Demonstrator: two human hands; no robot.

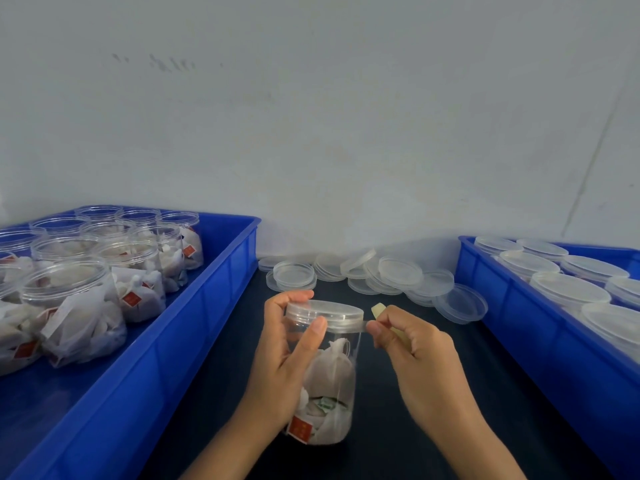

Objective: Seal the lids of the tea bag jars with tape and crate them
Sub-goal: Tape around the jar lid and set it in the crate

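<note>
- A lidded jar [325, 368] of tea bags is gripped by the left hand [284, 358], thumb against the lid [325, 315] edge.
- A clear tape [364, 326] strip at the lid rim is pinched by the right hand [412, 351].
- The jar is held over the dark table [398, 445], between two blue crates: open jars in the left crate [194, 341], lidded ones in the right crate [519, 334].
- Loose lids [381, 275] are piled behind.

Backdrop: plain pale grey-white wall [346, 116], matte, faint dark smudges upper left, thin diagonal line near right edge. Wall meets the far edge of a dark table [398, 410]. Light soft and even, with a cool cast. No source visible.
</note>
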